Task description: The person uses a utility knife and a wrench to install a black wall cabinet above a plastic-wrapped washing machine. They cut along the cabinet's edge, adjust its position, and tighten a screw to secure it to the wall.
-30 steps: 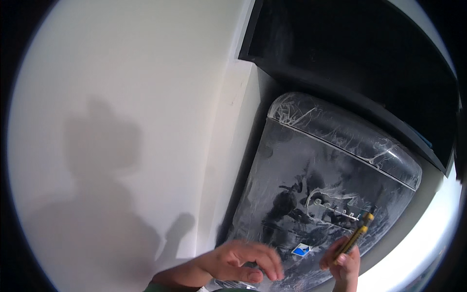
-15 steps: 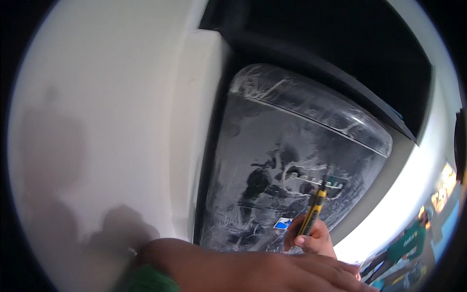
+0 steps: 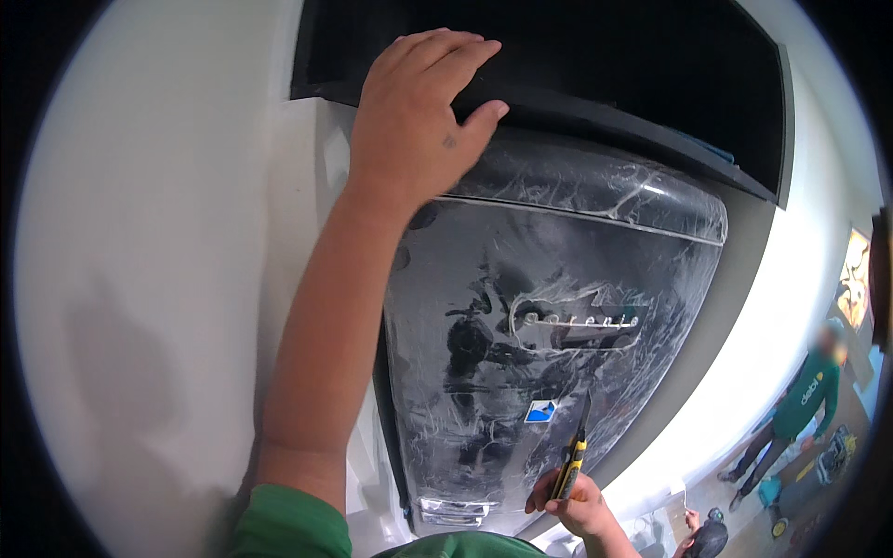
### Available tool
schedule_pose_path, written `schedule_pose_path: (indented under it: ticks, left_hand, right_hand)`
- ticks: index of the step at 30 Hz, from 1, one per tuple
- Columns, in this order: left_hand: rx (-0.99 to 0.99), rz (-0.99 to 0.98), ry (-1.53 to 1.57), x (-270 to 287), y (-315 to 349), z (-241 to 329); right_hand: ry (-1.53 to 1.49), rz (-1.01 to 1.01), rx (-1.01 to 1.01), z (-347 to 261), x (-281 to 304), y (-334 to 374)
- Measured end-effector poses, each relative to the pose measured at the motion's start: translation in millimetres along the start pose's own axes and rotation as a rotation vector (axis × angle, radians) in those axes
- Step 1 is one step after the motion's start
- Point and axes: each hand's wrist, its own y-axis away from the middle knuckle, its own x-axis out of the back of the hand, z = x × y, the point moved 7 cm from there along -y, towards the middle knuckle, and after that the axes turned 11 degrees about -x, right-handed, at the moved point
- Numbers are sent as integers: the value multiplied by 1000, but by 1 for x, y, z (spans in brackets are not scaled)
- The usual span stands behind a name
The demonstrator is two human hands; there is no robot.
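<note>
The left hand (image 3: 423,116), spread, is now at the fridge's (image 3: 549,251) eleven o'clock, baring its lower front; the right hand (image 3: 581,507) grips a knife (image 3: 571,465).

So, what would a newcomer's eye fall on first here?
Probably the spread left hand, raised before the top of the black appliance. Next, the yellow-and-black knife in the grip of the right hand, low, right of centre. Then the blue-and-white sticker on the appliance's front, left of the knife.
</note>
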Motion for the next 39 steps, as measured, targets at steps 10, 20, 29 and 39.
schedule_pose_path:
  ticks: [10, 20, 29, 39]
  left_hand:
    - [-138, -68, -34, -52, 13, -11]
    - [-64, -79, -57, -48, 11, -4]
    - [-11, -107, -37, -50, 7, -3]
    - [43, -122, 4, -38, 6, -8]
  right_hand:
    - [-114, -108, -33, 29, -4, -17]
    - [-128, -168, -52, 44, -15, -34]
    - [-117, -69, 109, 18, -28, -17]
    - [-100, -87, 105, 22, -36, -14]
